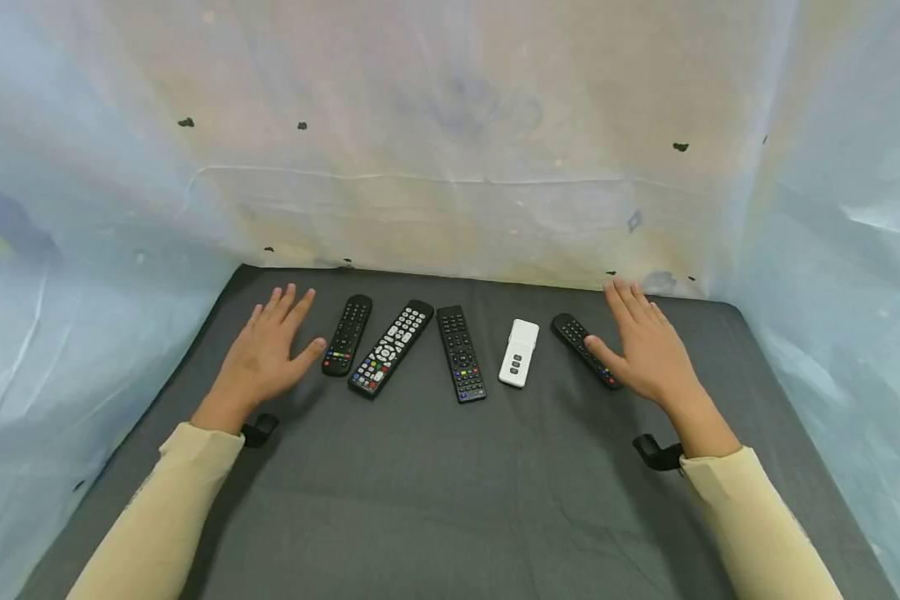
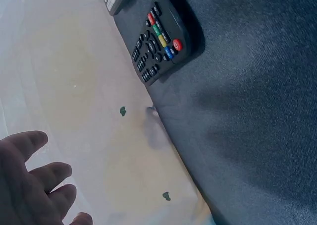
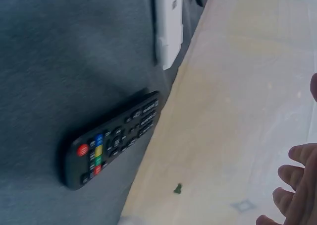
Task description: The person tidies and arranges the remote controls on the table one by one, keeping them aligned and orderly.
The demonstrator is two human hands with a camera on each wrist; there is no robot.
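Five remotes lie in a row on the grey cloth [image 1: 435, 467], and the white remote [image 1: 520, 353] serves as landmark. Left of it come the slim remote [image 1: 461, 353], the big remote [image 1: 391, 347] and the short remote [image 1: 347, 335]. The left hand [image 1: 266, 354] lies flat with fingers spread, its thumb just beside the short one. Right of the white one, the end remote [image 1: 587, 350] has the right hand [image 1: 645, 346], open too, with its thumb at it; contact is unclear. Only the wrist views show the red and coloured buttons up close [image 2: 166, 36] [image 3: 111, 138]. A plastic sheet [image 1: 450, 167] walls the cloth behind
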